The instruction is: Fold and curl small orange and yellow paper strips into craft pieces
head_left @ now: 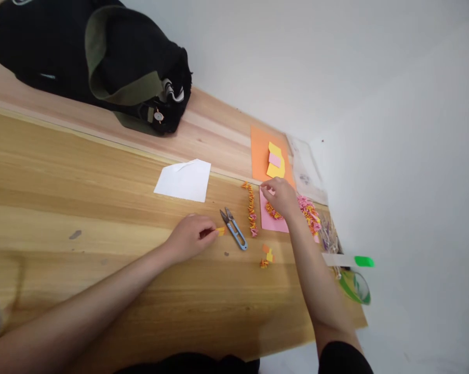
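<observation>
Over the wooden table, my left hand (191, 237) pinches a small orange-yellow paper strip (220, 231) between thumb and fingers. Beside it lie blue-handled thread snips (235, 231), blades spread. My right hand (281, 196) hovers at the upper edge of a pink paper sheet (270, 222). Its fingers are curled towards the thumb, and what they hold, if anything, is too small to make out. A folded-paper chain (251, 210) in orange, yellow and pink lies between the hands. Small paper pieces (269, 254) and a short folded orange piece (264, 264) are nearer me.
A white paper sheet (183, 182) lies left of centre, and a black bag (136, 57) at the back. Yellow slips (276, 167) rest on orange paper (258, 150). On the right are a pink-and-yellow folded-paper bundle (309, 215), dried stems (328, 234) and a green-patterned container (354, 287).
</observation>
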A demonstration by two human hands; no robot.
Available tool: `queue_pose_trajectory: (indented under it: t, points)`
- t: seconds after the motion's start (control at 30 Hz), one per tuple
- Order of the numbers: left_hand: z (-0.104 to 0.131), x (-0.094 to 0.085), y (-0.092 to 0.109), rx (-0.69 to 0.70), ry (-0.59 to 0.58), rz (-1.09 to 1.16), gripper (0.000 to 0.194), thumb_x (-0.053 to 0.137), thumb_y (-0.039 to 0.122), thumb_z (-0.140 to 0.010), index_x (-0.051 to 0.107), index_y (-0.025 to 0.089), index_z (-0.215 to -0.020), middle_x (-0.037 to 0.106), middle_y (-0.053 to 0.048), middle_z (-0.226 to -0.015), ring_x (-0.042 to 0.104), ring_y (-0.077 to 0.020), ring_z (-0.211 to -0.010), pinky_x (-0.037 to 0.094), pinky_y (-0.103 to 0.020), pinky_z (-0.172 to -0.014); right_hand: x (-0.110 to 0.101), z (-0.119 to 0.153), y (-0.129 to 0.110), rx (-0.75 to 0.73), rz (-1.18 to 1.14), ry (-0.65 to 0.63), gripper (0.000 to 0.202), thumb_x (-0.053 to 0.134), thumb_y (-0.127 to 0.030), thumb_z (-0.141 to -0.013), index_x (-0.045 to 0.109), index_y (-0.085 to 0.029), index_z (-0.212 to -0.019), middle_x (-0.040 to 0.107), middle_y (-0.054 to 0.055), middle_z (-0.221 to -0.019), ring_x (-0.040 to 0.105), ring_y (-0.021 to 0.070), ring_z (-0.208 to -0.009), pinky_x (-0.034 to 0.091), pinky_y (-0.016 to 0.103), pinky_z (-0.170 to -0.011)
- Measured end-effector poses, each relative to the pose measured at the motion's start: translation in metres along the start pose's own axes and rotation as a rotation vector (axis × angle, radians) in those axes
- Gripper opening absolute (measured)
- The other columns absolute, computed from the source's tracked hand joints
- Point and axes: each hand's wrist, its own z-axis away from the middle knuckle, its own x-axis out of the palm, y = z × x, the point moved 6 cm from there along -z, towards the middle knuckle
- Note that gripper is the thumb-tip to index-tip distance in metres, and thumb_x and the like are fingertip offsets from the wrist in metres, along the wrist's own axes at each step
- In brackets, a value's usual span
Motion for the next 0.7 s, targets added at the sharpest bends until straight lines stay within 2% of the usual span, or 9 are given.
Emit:
queue_pose_trajectory:
  t: [0.13, 0.3, 0.53, 0.7]
  points:
    - [0.001, -0.001, 0.001, 0.025, 0.013, -0.001, 0.028, 0.049, 0.03, -0.087, 0.057, 0.018, -0.064, 0.055, 0.001, -0.058, 0.049, -0.0134, -0.057, 0.034, -0.026, -0.061, 0.017, -0.023, -0.011, -0.009, -0.019, -0.024, 0.026, 0.051, -0.019, -0.091, 0.07, -0.014, -0.108, 0.071, 0.011, -0.104, 0.06, 0.0229, -0.102, 0.044, 0.032, -0.09]
    - [0.001, -0.002, 0.002, 0.024, 0.011, -0.001, 0.027, 0.048, 0.031, -0.088, 0.058, 0.017, -0.066, 0.057, 0.001, -0.059, 0.049, -0.0128, -0.057, 0.034, -0.026, -0.061, 0.029, -0.043, -0.022, -0.026, -0.008, -0.069, 0.031, 0.047, -0.011, -0.09, 0.07, -0.014, -0.111, 0.071, 0.011, -0.111, 0.06, 0.0224, -0.106, 0.044, 0.032, -0.094]
    - [0.0, -0.001, 0.002, 0.022, 0.025, 0.0, 0.028, 0.05, 0.027, -0.087, 0.054, 0.017, -0.061, 0.056, 0.001, -0.059, 0.049, -0.0132, -0.058, 0.033, -0.026, -0.061, 0.033, -0.041, -0.029, -0.066, 0.017, -0.108, 0.032, 0.046, -0.012, -0.09, 0.071, -0.013, -0.109, 0.072, 0.013, -0.11, 0.061, 0.025, -0.106, 0.045, 0.034, -0.093]
    - [0.001, -0.002, 0.002, 0.018, 0.024, -0.011, 0.029, 0.048, 0.03, -0.088, 0.056, 0.018, -0.063, 0.058, 0.0, -0.06, 0.05, -0.0136, -0.058, 0.034, -0.026, -0.061, 0.025, -0.036, -0.028, -0.061, 0.006, -0.075, 0.032, 0.045, -0.011, -0.089, 0.072, -0.013, -0.106, 0.072, 0.013, -0.108, 0.061, 0.0263, -0.105, 0.045, 0.036, -0.092]
